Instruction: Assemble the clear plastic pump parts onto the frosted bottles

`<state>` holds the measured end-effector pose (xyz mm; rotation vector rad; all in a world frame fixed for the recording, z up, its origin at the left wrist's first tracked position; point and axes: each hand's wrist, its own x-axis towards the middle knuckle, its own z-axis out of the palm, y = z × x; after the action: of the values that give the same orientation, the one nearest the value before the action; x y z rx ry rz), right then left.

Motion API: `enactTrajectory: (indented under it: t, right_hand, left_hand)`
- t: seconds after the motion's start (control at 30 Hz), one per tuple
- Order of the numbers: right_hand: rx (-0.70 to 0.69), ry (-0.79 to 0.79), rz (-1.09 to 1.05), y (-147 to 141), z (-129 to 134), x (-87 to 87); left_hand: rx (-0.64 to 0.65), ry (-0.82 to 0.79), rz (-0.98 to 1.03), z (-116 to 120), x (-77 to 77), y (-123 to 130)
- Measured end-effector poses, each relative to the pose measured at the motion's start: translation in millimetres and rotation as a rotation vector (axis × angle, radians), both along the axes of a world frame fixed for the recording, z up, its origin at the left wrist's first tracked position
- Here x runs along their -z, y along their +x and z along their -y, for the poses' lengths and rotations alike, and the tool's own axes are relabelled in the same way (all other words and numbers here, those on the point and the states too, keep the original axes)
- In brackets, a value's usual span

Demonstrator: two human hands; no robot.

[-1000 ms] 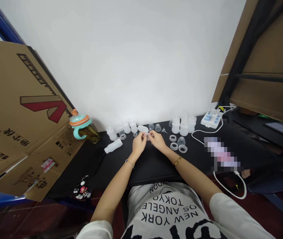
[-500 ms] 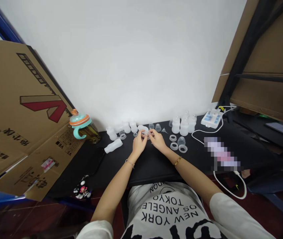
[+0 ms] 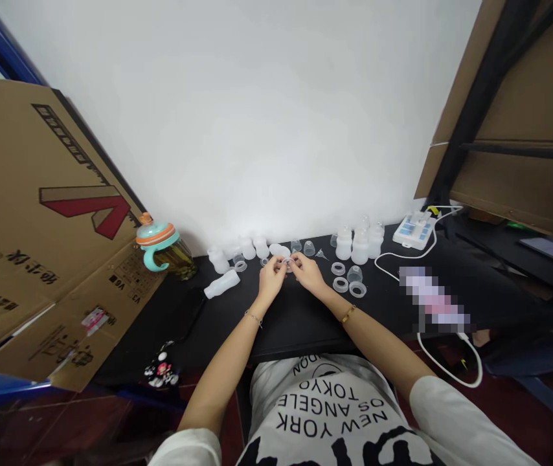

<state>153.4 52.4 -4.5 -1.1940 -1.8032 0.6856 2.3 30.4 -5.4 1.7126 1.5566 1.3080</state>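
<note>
- The black surface point(image 3: 305, 330) carries everything here; a flattened cardboard sheet point(image 3: 48, 226) with red and black print leans over its left end.
- Near the left corner, at the back edge, stands a lidded cup point(image 3: 162, 249) with teal handles, an orange cap and a clear amber-tinted body.
- Just right of it, a frosted white plastic bottle point(image 3: 221, 285) lies on its side, and a row of upright frosted bottles point(image 3: 247, 248) lines the back edge.
- My left hand point(image 3: 272, 278) is narrowly closed, its fingertips point(image 3: 279, 262) pinching a small clear plastic ring point(image 3: 287, 264) near the back edge, towards the middle.
- My right hand point(image 3: 308, 273) is narrowly closed on the same ring from the other side.
- Right of my hands are a small clear funnel point(image 3: 322, 255), a few frosted rings point(image 3: 340, 285) and a cluster of taller frosted bottles point(image 3: 360, 247).
- Near the back right corner sits a white control box point(image 3: 413, 233) with blue panels; its white cable point(image 3: 403, 260) loops forward across the surface.
- Near the right edge lies a pixelated, blurred object point(image 3: 432, 298) that I cannot make out.
</note>
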Motion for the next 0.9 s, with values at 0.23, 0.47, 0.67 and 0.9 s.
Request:
enactTrajectory:
  t: [0.23,0.47,0.67,0.9]
  right_hand:
    - [0.035,0.006,0.063,0,3,-3.9]
    - [0.092,-0.015,0.137,0,6,-6.0]
    - [0.076,-0.052,0.139,-1,6,-5.9]
    - [0.017,-0.077,0.171,-1,12,-13.7]
  left_hand:
    - [-0.096,0.104,-0.327,6,-4.0,2]
    - [-0.126,0.108,-0.253,5,-3.9,3]
    - [-0.123,0.151,-0.186,2,-1.7,1]
    - [-0.066,0.198,-0.093,-3,4.7,-1]
